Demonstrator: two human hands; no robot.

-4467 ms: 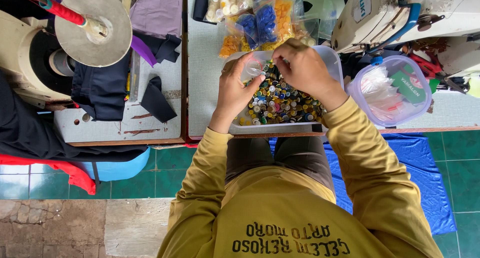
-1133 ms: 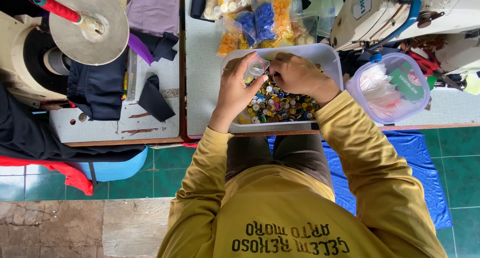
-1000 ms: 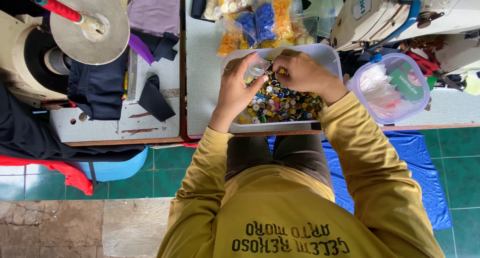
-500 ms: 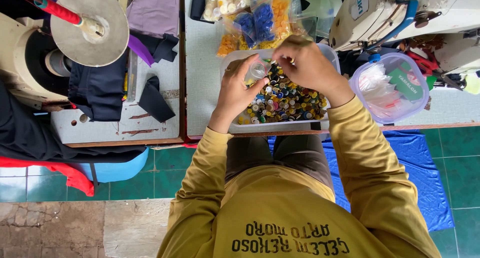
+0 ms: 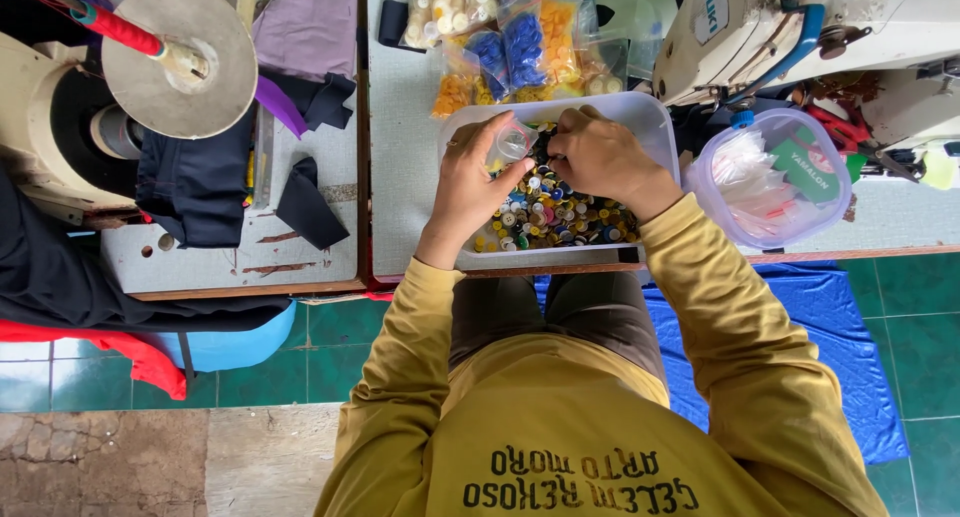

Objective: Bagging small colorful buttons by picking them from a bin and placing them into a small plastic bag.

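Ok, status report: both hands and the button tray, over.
Left hand holds small clear bag. Right hand pinching at its mouth. White tray of mixed buttons beneath. Nothing blocking.

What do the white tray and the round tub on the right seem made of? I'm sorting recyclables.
White tray: looks like opaque moulded plastic, smooth, with rounded corners and a thin rim. Round tub: likely clear, glossy plastic with a lilac tint, since the packets inside show through its wall.
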